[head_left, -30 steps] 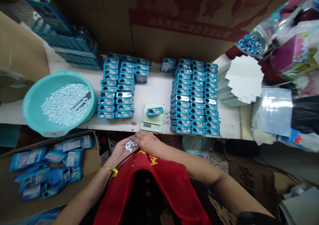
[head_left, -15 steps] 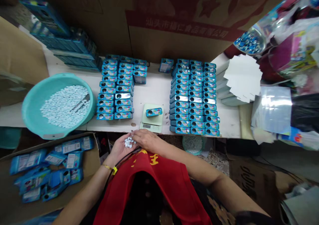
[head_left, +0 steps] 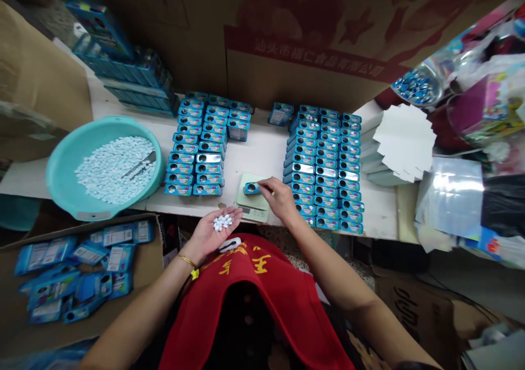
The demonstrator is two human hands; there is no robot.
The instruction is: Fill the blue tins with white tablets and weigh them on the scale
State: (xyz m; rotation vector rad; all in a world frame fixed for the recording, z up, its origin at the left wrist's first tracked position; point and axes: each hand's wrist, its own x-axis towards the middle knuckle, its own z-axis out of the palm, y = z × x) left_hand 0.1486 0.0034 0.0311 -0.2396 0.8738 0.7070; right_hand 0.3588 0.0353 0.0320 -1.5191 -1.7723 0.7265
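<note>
Tablets (head_left: 222,222), small and white, are cradled in the upturned, loosely cupped left hand (head_left: 211,232), just in front of the scale (head_left: 250,201). The right hand (head_left: 281,198) is stretched over the scale, fingertips (head_left: 264,183) laid at the blue tin (head_left: 250,188) resting on it; whether the tin is gripped cannot be told. Rows of like tins (head_left: 324,165) are ranked either side of the scale. Behind it, red Chinese print on a cardboard box (head_left: 287,80) is too blurred to be read.
</note>
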